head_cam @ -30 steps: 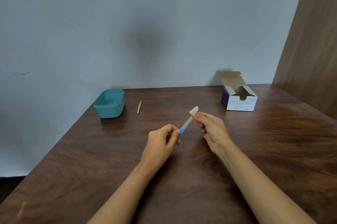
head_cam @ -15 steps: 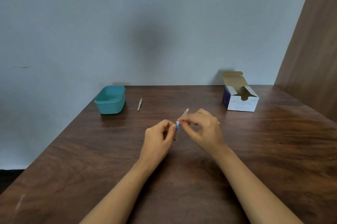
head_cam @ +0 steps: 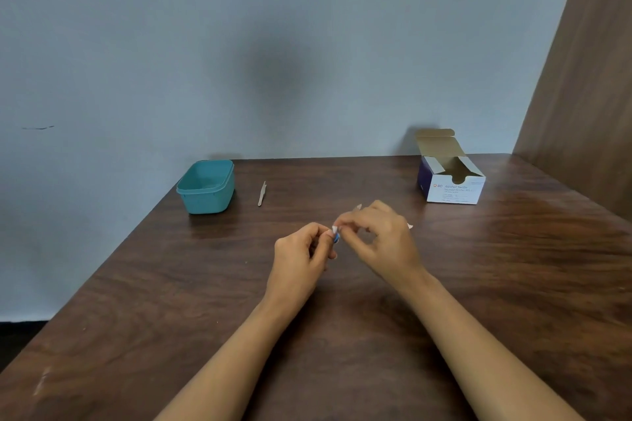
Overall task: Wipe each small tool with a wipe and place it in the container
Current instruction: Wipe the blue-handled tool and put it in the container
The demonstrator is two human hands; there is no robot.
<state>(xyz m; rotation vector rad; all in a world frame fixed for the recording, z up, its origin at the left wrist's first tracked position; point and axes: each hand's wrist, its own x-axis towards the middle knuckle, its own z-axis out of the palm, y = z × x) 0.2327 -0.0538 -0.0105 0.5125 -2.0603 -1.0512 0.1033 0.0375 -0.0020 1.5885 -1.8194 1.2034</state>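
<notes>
My left hand (head_cam: 301, 249) pinches the blue end of a slim pale tool (head_cam: 337, 238) above the middle of the table. My right hand (head_cam: 383, 239) pinches a small white wipe (head_cam: 334, 229) round that tool, right beside the left fingertips. The tool's pale tip pokes out behind my right fingers; the rest of its shaft is hidden by the hand. A corner of white shows past the right hand's far side. The teal container (head_cam: 209, 203) stands open at the back left. A thin metal tool (head_cam: 261, 193) lies on the table just right of the container.
An open white and blue box of alcohol swabs (head_cam: 453, 188) sits at the back right of the dark wooden table (head_cam: 513, 283). A grey wall runs behind the table and a wooden panel stands along its right side.
My right hand has slid with the wipe from the tool's tip down to its blue end, next to my left fingers. Both hands have moved slightly away from me.
</notes>
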